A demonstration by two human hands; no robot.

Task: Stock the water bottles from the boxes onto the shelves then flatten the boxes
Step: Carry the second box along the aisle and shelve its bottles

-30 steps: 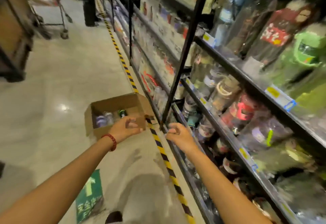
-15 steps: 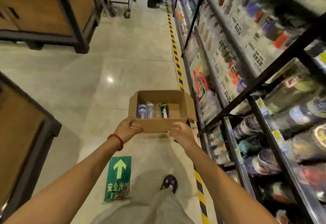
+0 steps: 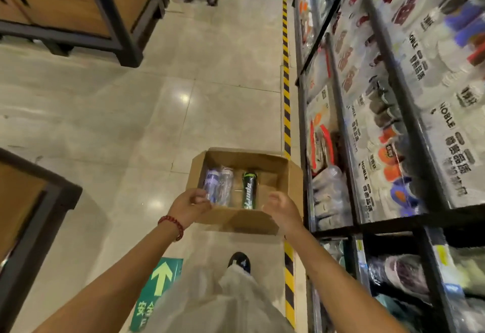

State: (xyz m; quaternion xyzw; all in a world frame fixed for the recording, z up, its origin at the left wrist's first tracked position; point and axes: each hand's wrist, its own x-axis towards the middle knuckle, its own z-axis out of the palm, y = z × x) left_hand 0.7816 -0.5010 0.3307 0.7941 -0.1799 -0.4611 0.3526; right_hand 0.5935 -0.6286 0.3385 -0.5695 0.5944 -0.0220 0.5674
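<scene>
An open cardboard box [image 3: 286, 175] sits on the tiled floor beside the shelf unit. Inside lie three water bottles: a purple-tinted bottle [image 3: 211, 181], a clear bottle [image 3: 226, 187] and a black and green bottle [image 3: 248, 189]. My left hand [image 3: 190, 205], with a red bead bracelet on the wrist, hovers over the box's near left corner with fingers loosely curled. Over the near right corner my right hand [image 3: 283, 208] is curled the same way. Neither hand plainly grips anything. The box's near flap [image 3: 249, 223] folds out toward me.
Black metal shelves [image 3: 388, 227] packed with bagged goods and bottles run along the right, behind a yellow-black floor stripe [image 3: 286, 112]. Wooden display stands [image 3: 78, 4] are at the left. A trolley and a person's feet are far up the aisle. My shoe [image 3: 239, 261] is just behind the box.
I have turned from the shelf and moved toward the box, which now lies close below my hands. Both arms stay stretched forward.
</scene>
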